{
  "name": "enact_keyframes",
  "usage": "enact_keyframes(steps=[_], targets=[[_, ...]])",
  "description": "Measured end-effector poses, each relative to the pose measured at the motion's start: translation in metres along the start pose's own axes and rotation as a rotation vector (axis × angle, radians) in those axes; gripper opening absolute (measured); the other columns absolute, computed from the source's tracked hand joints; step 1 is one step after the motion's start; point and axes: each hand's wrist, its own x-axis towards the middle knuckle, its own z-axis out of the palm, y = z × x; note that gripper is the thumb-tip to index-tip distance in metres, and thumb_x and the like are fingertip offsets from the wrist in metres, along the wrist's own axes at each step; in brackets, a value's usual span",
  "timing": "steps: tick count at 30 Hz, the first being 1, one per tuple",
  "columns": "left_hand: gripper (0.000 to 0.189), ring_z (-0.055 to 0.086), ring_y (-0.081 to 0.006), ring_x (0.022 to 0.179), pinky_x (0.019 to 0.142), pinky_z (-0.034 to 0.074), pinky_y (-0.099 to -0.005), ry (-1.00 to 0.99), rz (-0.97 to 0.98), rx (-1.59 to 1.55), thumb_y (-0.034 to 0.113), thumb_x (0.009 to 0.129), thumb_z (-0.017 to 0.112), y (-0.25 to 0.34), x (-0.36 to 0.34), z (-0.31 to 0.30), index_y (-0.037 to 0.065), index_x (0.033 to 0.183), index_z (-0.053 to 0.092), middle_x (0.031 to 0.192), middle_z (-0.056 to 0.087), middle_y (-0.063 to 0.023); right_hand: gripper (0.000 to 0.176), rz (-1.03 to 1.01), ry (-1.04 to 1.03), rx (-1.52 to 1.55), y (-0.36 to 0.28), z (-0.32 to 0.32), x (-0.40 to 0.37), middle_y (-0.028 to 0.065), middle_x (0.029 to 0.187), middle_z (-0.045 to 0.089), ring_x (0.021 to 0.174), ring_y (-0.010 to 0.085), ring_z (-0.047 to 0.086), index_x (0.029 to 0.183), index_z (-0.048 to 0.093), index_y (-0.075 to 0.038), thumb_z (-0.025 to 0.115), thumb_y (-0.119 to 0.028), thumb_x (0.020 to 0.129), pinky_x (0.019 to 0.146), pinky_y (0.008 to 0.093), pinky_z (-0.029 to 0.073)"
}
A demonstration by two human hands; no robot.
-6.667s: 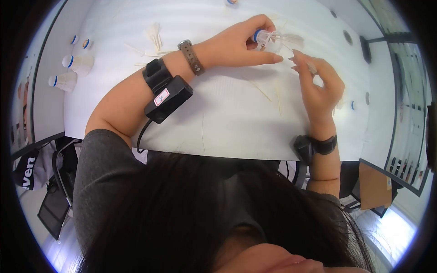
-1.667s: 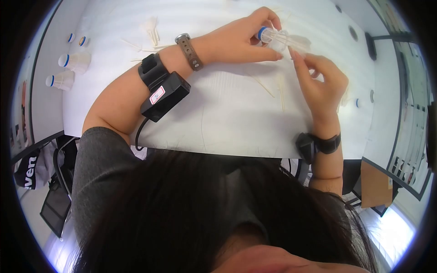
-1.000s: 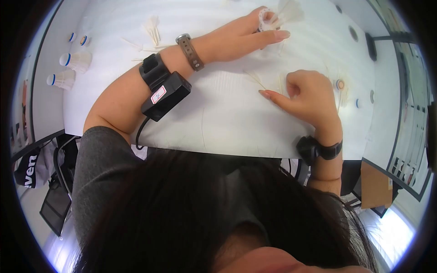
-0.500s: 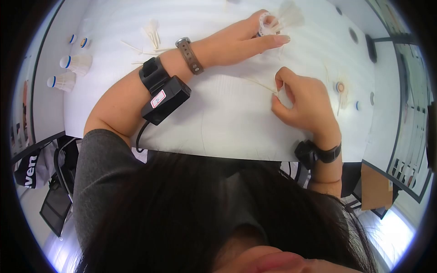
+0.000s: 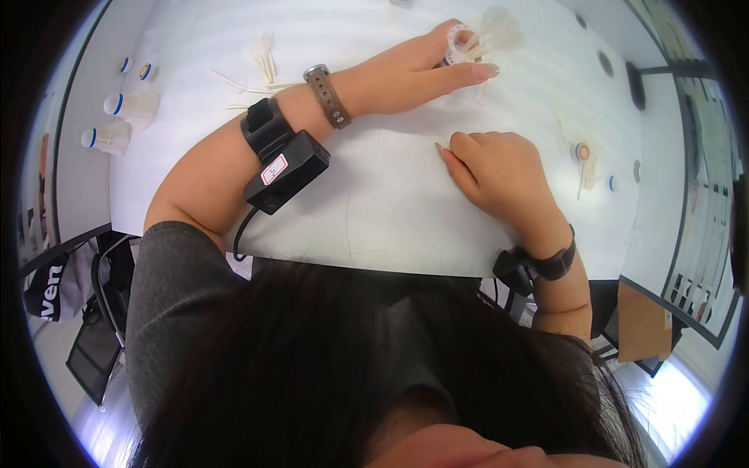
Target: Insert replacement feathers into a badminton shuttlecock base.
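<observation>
A small craft-assembly workroom, set up in an office-style space, is shown. A long white worktop (image 5: 374,210) pierced by round cable grommets (image 5: 605,62) is strewn with loose feathers (image 5: 264,56) and cork bases (image 5: 582,150). Finished shuttlecocks (image 5: 129,109) are laid near its left edge, and a cardboard box (image 5: 641,320) is kept on the floor.

White letters "ven" stand on a black cloth (image 5: 47,287) at the left edge. The label (image 5: 275,168) on the forearm device (image 5: 287,171) is too small to read.

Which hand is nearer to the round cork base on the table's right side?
Right. The right hand rests curled just left of the cork base; the left hand is farther off, holding a shuttlecock.
</observation>
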Motion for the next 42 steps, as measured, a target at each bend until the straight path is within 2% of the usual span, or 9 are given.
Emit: enact_keyframes(steps=[5, 8, 11, 14, 29, 32, 35, 38, 42], targets=[[0.035, 0.048, -0.0054, 0.082, 0.078, 0.04, -0.0226, -0.007, -0.017, 0.043, 0.033, 0.101, 0.055, -0.001, 0.001, -0.001, 0.005, 0.122, 0.05, 0.088, 0.051, 0.0024, 0.024, -0.043, -0.008, -0.013, 0.0, -0.002, 0.0, 0.0073, 0.057, 0.058, 0.054, 0.0282, 0.06, 0.072, 0.056, -0.007, 0.062, -0.021, 0.091, 0.049, 0.0391, 0.046], [0.072, 0.056, -0.0142, 0.082, 0.075, 0.046, -0.027, -0.014, 0.011, -0.006, 0.053, 0.093, 0.06, -0.007, 0.003, -0.002, -0.007, 0.129, 0.043, 0.091, 0.061, -0.0091, 0.025, -0.029, -0.003, 0.074, -0.001, 0.0, -0.001, 0.0103, 0.061, 0.055, 0.057, 0.0322, 0.055, 0.071, 0.051, -0.006, 0.062, -0.016, 0.09, 0.052, 0.0424, 0.041], [0.067, 0.055, -0.0132, 0.08, 0.073, 0.045, -0.0264, -0.004, -0.003, 0.001, 0.052, 0.093, 0.061, -0.002, 0.002, -0.002, -0.005, 0.125, 0.045, 0.09, 0.06, -0.0083, 0.025, -0.051, 0.01, 0.1, 0.0, -0.001, 0.0, 0.0107, 0.061, 0.054, 0.057, 0.0318, 0.055, 0.069, 0.05, -0.006, 0.064, -0.015, 0.088, 0.052, 0.042, 0.041], [0.034, 0.047, -0.0064, 0.079, 0.077, 0.04, -0.0234, -0.011, -0.008, 0.0, 0.034, 0.101, 0.053, 0.003, 0.0, 0.0, 0.006, 0.12, 0.051, 0.087, 0.05, 0.0023, 0.017, -0.109, 0.034, 0.051, 0.001, -0.004, 0.0, 0.0069, 0.058, 0.056, 0.054, 0.0276, 0.058, 0.07, 0.057, -0.007, 0.066, -0.014, 0.083, 0.049, 0.0379, 0.045], [0.034, 0.049, -0.0051, 0.093, 0.089, 0.042, -0.0224, -0.02, -0.046, -0.078, 0.027, 0.098, 0.06, -0.003, 0.0, -0.003, 0.006, 0.123, 0.052, 0.098, 0.052, 0.0037, 0.028, -0.112, 0.305, 0.043, 0.004, -0.013, -0.001, 0.005, 0.052, 0.047, 0.045, 0.0239, 0.049, 0.054, 0.049, -0.008, 0.071, -0.006, 0.072, 0.045, 0.0346, 0.041], [0.034, 0.05, -0.0046, 0.084, 0.081, 0.043, -0.0214, -0.029, 0.104, -0.012, 0.023, 0.091, 0.072, -0.013, 0.003, -0.005, 0.007, 0.117, 0.058, 0.086, 0.052, 0.005, 0.029, -0.088, 0.397, 0.037, 0.006, -0.014, 0.001, 0.0048, 0.052, 0.046, 0.045, 0.0232, 0.047, 0.055, 0.048, -0.008, 0.072, -0.005, 0.071, 0.044, 0.0343, 0.039], [0.03, 0.049, -0.0041, 0.07, 0.068, 0.04, -0.0202, -0.136, -0.044, 0.111, 0.023, 0.082, 0.081, 0.021, 0.0, -0.013, 0.009, 0.104, 0.065, 0.07, 0.047, 0.0062, 0.028, -0.062, 0.402, 0.076, 0.008, -0.014, 0.0, 0.0045, 0.052, 0.048, 0.045, 0.023, 0.048, 0.055, 0.048, -0.008, 0.072, -0.005, 0.071, 0.045, 0.034, 0.039], [0.025, 0.043, -0.0042, 0.06, 0.059, 0.034, -0.021, -0.13, -0.016, 0.073, 0.026, 0.079, 0.084, 0.019, 0.0, -0.012, 0.009, 0.089, 0.069, 0.06, 0.042, 0.0064, 0.026, -0.082, 0.376, 0.161, 0.007, -0.007, 0.003, 0.0046, 0.053, 0.05, 0.046, 0.0233, 0.05, 0.056, 0.05, -0.008, 0.072, -0.006, 0.072, 0.045, 0.0336, 0.04], [0.024, 0.047, -0.0038, 0.064, 0.06, 0.037, -0.0215, -0.16, 0.023, 0.051, 0.027, 0.079, 0.084, 0.009, 0.002, -0.011, 0.009, 0.086, 0.07, 0.065, 0.049, 0.0049, 0.024, -0.078, 0.355, 0.171, 0.009, -0.005, 0.002, 0.0046, 0.053, 0.051, 0.047, 0.0241, 0.051, 0.058, 0.053, -0.009, 0.071, -0.007, 0.073, 0.045, 0.0333, 0.041]])
